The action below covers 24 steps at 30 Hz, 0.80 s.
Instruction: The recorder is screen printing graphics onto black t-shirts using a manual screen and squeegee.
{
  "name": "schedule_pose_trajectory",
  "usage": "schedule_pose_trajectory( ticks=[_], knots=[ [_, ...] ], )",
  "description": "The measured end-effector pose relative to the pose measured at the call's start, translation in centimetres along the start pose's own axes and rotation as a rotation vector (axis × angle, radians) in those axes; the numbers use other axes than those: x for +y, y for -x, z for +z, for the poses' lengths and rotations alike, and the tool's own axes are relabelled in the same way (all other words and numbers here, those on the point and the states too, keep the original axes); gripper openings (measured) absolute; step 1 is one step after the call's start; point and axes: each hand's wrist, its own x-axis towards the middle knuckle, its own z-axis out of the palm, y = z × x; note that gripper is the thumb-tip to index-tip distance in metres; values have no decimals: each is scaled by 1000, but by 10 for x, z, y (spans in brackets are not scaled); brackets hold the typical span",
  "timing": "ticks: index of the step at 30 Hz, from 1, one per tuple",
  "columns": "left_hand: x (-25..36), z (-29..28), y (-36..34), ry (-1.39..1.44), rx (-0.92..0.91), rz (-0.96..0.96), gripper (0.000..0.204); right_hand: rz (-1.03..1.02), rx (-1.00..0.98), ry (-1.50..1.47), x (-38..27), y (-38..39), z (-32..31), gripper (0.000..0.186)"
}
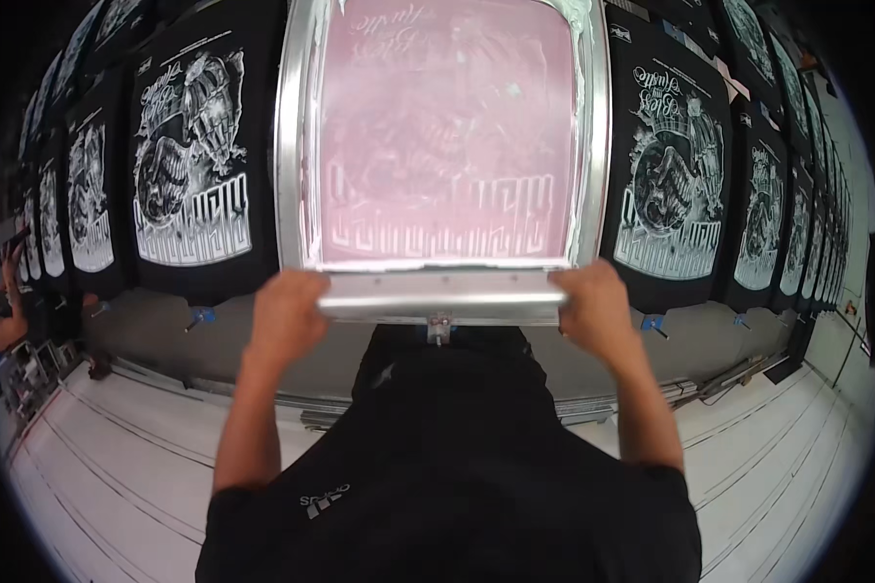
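Observation:
In front of me is a screen-printing frame (442, 296) of silvery metal. Its pinkish mesh (447, 126) shows a pale mirrored design, with white ink smeared along the inner edges. My left hand (291, 313) is closed around the near left corner. At the near right corner, my right hand (593, 303) grips in the same way, fingers wrapped over the metal. Both hands are slightly blurred, and they hide the corners. Just under the near bar, a small metal bracket (439, 328) shows at the middle. What lies beneath the mesh is hidden.
Black shirts with white prints lie in rows to the left (192, 155) and right (673, 165). Blue-and-metal clamps (200, 316) stick out below them. Another person's arm (12, 306) is at the far left. Pale floor (117, 457) shows behind me.

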Motion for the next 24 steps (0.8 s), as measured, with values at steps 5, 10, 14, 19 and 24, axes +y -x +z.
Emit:
schedule_pose_trajectory(
  ticks=[5,10,14,19,24],
  knots=[
    [5,32,27,-4,132,-33,31,-15,25,44,-7,16,39,38],
    [10,49,58,-50,174,-6,36,-36,148,38,-16,35,60,37],
    [-20,51,-1,-103,283,45,37,-65,303,97,1,-10,46,39],
    [-82,3,-187,-158,356,93,36,-36,435,195,49,-169,-26,47],
    [-123,-55,-333,-289,271,-16,35,14,363,324,78,-299,-113,43]
  ],
)
